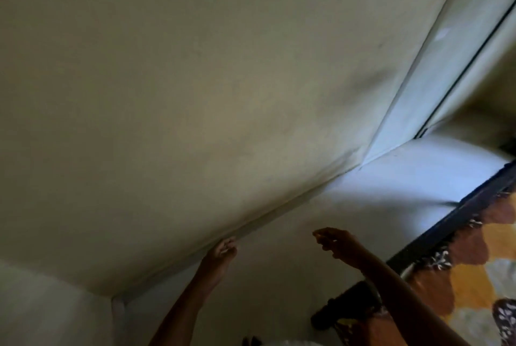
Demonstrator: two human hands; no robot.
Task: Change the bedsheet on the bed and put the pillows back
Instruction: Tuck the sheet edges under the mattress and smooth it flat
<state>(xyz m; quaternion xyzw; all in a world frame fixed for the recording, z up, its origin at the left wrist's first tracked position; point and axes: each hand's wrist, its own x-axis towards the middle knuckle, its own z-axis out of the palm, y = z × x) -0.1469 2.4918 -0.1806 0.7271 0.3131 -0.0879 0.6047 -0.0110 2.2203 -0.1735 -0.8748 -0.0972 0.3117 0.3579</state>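
Note:
The view is tilted and blurred. A large beige surface (195, 94) fills the upper left, and it meets a paler whitish surface (279, 276) along a slanted edge. My left hand (222, 249) reaches up to that edge with its fingertips bunched against it; whether it grips anything is unclear. My right hand (335, 242) is raised in front of the pale surface, fingers loosely curled, with nothing visible in it. An orange and brown flower-patterned fabric (474, 276) with a dark border lies at the lower right. No pillow is in view.
A pale panel with a dark line (458, 72) runs up the right side. A dark object (346, 309) sits under my right forearm. A corner with a white strip (117, 309) shows at the lower left.

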